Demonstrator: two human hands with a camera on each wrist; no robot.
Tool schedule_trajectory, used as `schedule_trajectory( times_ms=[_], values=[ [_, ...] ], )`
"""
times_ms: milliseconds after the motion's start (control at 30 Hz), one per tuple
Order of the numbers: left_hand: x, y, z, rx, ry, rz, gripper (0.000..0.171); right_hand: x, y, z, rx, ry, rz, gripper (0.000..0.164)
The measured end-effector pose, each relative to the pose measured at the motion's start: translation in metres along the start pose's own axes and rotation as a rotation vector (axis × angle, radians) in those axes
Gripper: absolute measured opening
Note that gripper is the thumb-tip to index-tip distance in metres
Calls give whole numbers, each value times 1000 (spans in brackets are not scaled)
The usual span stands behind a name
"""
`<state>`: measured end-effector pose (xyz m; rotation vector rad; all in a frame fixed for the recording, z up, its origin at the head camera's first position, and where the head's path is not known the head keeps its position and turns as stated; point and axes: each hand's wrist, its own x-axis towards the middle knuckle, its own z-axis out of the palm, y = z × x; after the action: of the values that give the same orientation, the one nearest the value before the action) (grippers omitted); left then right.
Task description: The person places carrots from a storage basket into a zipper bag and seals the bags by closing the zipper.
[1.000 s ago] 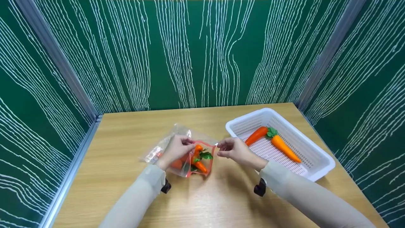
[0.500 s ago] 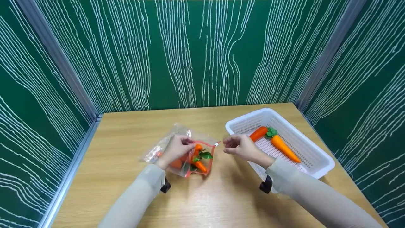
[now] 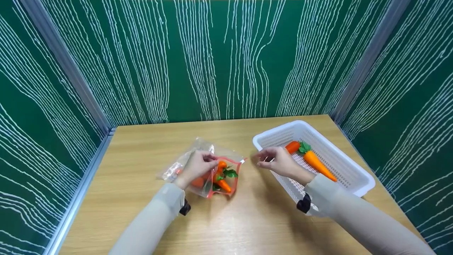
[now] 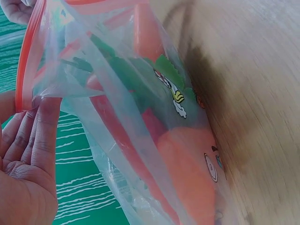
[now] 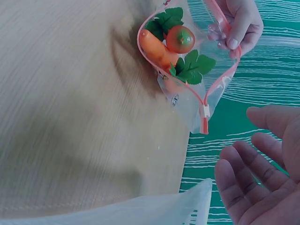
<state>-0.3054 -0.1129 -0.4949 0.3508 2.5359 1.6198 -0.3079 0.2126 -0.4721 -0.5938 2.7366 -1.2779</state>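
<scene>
A clear zip bag with a red-edged mouth lies on the table, its opening spread toward the right. My left hand pinches the red rim between thumb and fingers; the left wrist view shows that rim in its grip. Toy carrots with green leaves and a small round orange piece lie inside. A white slider sits on the bag's zip at one corner. My right hand, fingers relaxed and holding nothing, hovers between the bag and the basket's near edge.
A white perforated basket stands on the right of the wooden table. In it are a red-orange carrot and an orange carrot with leaves. Green walls with white streaks enclose the table at the back and sides.
My right hand has left the bag's slider corner and moved right toward the basket, its fingers loosening. The left hand and the bag have stayed in place.
</scene>
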Motion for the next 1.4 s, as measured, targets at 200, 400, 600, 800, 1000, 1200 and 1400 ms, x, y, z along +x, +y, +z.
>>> schedule_trajectory(
  times_ms=[200,400,600,800,1000,1200,1400],
  values=[
    [0,0,0,0,-10,1,14,0,5,-8,-34,24,-36,28],
    [0,0,1,2,-2,13,13,0,10,-19,-69,35,-11,29],
    [0,-2,2,19,-6,14,14,-1,19,-26,-92,58,-12,30],
    [0,0,2,40,0,16,15,-1,29,-34,-103,90,-55,28],
    [0,0,3,30,-12,21,17,0,38,-42,-135,81,-38,29],
    [0,0,4,30,-13,23,15,-1,49,-44,-181,31,-15,39],
    [0,-1,5,30,-20,32,17,-1,58,-46,-230,-26,-6,46]
  ],
)
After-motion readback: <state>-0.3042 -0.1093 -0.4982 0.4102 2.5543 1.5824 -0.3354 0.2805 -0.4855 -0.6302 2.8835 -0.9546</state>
